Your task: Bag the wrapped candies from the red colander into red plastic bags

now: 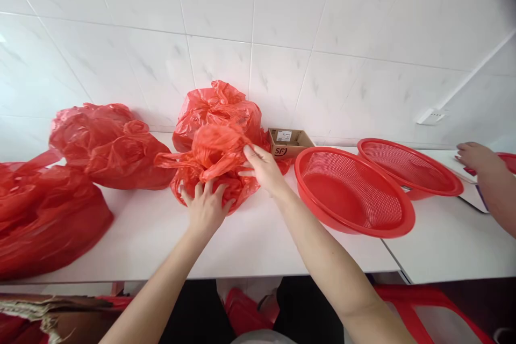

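Observation:
A filled red plastic bag (213, 164) lies on the white table (250, 242) straight in front of me. My left hand (206, 205) rests against its near side with fingers spread over the plastic. My right hand (263, 167) is at the bag's right side, its fingers pinching the crumpled top of the bag. A second red bag (220, 107) stands right behind it against the tiled wall.
Two more stuffed red bags (107, 142) (44, 220) lie at the left. A small cardboard box (288, 142) stands by the wall. Two red mesh baskets (355, 191) (409, 166) sit to the right. Another person's hand (478, 157) rests at the far right.

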The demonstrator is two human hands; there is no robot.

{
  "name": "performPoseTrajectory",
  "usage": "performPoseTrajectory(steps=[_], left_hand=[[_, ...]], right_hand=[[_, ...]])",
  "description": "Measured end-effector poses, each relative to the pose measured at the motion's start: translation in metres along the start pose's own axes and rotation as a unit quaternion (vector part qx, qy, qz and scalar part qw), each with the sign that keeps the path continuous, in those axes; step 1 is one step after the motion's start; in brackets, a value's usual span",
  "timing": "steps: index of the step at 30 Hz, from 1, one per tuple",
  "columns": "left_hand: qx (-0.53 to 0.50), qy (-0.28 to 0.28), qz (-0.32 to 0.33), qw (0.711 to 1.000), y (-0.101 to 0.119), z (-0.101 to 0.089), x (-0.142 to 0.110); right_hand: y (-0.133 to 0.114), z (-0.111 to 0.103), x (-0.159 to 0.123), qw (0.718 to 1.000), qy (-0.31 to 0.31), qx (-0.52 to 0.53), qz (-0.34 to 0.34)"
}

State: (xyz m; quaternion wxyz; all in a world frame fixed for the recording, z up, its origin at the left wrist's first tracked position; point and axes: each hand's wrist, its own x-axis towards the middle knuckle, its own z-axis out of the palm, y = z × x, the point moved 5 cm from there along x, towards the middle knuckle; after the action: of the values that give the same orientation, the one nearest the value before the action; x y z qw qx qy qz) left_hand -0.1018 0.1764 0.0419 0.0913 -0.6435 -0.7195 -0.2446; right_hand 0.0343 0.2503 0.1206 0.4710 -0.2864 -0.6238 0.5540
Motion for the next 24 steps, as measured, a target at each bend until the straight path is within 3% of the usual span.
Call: performPoseTrajectory(steps=[2, 4, 8, 10, 12, 13, 14, 16, 17, 19, 21, 24], left_hand=[[-0.011, -0.007, -0.01, 1.0, -0.012, 0.006, 0.014], [-0.018, 0.005, -0.036, 0.999, -0.033, -0.005, 0.028], [-0.052, 0.055, -0.091, 0.993, -0.064, -0.062, 0.038], [-0.074, 0.113, -0.099, 0.986, -0.054, -0.09, 0.025], [-0.127, 0.166, -0.062, 0.976, -0.023, -0.103, 0.002], [-0.241, 0.181, -0.002, 0.954, -0.002, -0.102, -0.01], [-0.339, 0.116, 0.029, 0.933, 0.02, -0.09, -0.019], [-0.474, -0.012, -0.037, 0.88, 0.045, -0.054, -0.033], [-0.515, -0.042, -0.086, 0.852, 0.048, -0.037, -0.038], [-0.558, -0.09, -0.178, 0.806, 0.036, -0.01, -0.041], [-0.547, -0.09, -0.222, 0.802, 0.005, 0.0, -0.039], [-0.53, -0.049, -0.252, 0.808, -0.044, -0.006, -0.037]], right_hand=[[-0.012, -0.02, -0.006, 0.998, 0.029, 0.049, 0.014], [-0.025, -0.043, -0.016, 0.996, 0.047, 0.076, 0.005], [-0.035, -0.081, -0.044, 0.992, 0.076, 0.098, -0.017], [-0.024, -0.089, -0.058, 0.989, 0.104, 0.101, -0.009], [-0.007, -0.085, -0.071, 0.985, 0.139, 0.099, 0.007], [0.002, -0.079, -0.078, 0.984, 0.146, 0.097, 0.015], [0.011, -0.071, -0.084, 0.985, 0.144, 0.093, 0.022], [0.025, -0.053, -0.096, 0.99, 0.11, 0.078, 0.036], [0.03, -0.047, -0.103, 0.993, 0.09, 0.069, 0.04], [0.036, -0.049, -0.116, 0.994, 0.074, 0.056, 0.05], [0.037, -0.071, -0.128, 0.992, 0.095, 0.049, 0.066], [0.034, -0.117, -0.145, 0.986, 0.142, 0.009, 0.089]])
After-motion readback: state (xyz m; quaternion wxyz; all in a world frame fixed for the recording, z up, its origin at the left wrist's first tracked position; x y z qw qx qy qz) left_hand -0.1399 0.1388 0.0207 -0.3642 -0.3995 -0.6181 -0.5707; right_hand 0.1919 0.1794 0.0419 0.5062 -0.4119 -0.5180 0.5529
